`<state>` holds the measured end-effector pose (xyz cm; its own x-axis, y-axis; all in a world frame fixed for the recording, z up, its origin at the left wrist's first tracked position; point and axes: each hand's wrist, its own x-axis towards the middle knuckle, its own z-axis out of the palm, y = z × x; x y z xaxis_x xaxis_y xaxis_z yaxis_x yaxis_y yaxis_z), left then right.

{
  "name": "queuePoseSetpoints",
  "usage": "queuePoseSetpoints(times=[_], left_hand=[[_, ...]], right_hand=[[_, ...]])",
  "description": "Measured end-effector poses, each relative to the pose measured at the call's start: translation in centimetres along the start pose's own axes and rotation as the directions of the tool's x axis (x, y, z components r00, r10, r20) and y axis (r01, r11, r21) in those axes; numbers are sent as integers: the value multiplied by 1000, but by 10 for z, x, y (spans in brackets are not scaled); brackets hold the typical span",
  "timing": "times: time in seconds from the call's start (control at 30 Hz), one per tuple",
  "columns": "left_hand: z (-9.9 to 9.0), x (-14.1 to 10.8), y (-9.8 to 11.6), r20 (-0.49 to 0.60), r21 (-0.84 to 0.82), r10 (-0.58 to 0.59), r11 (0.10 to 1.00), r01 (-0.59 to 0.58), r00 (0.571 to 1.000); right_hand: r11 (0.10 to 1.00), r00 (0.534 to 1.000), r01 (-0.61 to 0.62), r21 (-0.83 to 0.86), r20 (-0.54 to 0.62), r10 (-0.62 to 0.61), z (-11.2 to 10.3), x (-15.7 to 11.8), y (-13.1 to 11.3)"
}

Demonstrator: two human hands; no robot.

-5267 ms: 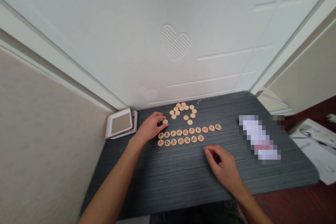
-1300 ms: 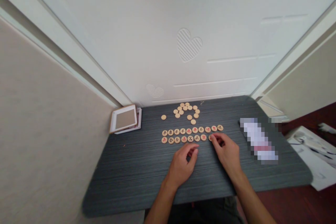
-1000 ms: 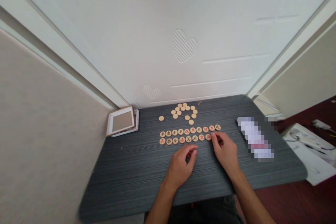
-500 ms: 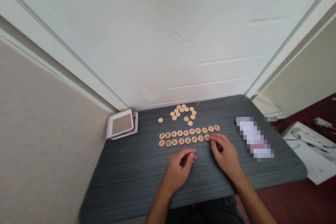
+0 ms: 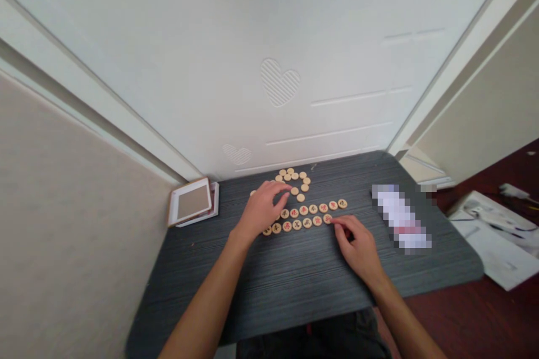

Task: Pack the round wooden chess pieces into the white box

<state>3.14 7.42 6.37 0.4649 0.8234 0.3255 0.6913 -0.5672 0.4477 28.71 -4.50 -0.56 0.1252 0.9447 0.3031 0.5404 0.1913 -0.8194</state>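
Two rows of round wooden pieces with red and black characters lie on the dark table point(image 5: 295, 286). My right hand point(image 5: 356, 244) rests at the right end of the near row, its fingertips touching the last red-marked piece point(image 5: 327, 219). Over the left part of the rows reaches my left hand point(image 5: 264, 207), thumb and index finger apart, near a blank-faced piece point(image 5: 295, 191). Several more blank-faced pieces point(image 5: 303, 175) form a loose cluster by the back edge. My left hand and forearm hide some pieces.
Stacked framed trays point(image 5: 193, 202) sit at the table's back left corner. A blurred-out pale object point(image 5: 400, 216) lies at the right. Behind stands a white panel point(image 5: 337, 67) with heart shapes. A white box point(image 5: 497, 241) is beyond the right edge.
My left hand has moved forward and left from the near side of the rows, over them to the blank-faced pieces, and its fingers have parted. My right hand stays at the row's end.
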Motion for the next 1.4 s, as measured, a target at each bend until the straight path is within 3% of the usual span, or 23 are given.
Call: queuePoseSetpoints(times=[0.1,0.27,0.57,0.8,1.07,1.23,1.4], left_hand=[[11,18,-7,57,178,-35,984,25,998],[22,23,-24,39,363,-94,929,74,995],[31,18,-9,79,395,-65,918,28,995],[38,23,-14,98,388,-101,920,55,990],[24,23,-9,105,354,-99,933,56,990],[14,-3,19,68,155,-85,985,74,994],[30,-54,60,131,-194,-11,980,36,991]], right_hand=[[1000,1000,-6,5,2,6,-1,0,-1],[1000,1000,-10,26,6,10,-1,0,-2],[999,1000,-5,47,11,4,-2,0,-3],[999,1000,-6,42,-6,6,-2,0,-4],[999,1000,-1,35,6,1,-2,-1,-3],[999,1000,-13,45,11,12,-3,-1,-5],[999,999,1,47,32,-2,-3,-2,-5]])
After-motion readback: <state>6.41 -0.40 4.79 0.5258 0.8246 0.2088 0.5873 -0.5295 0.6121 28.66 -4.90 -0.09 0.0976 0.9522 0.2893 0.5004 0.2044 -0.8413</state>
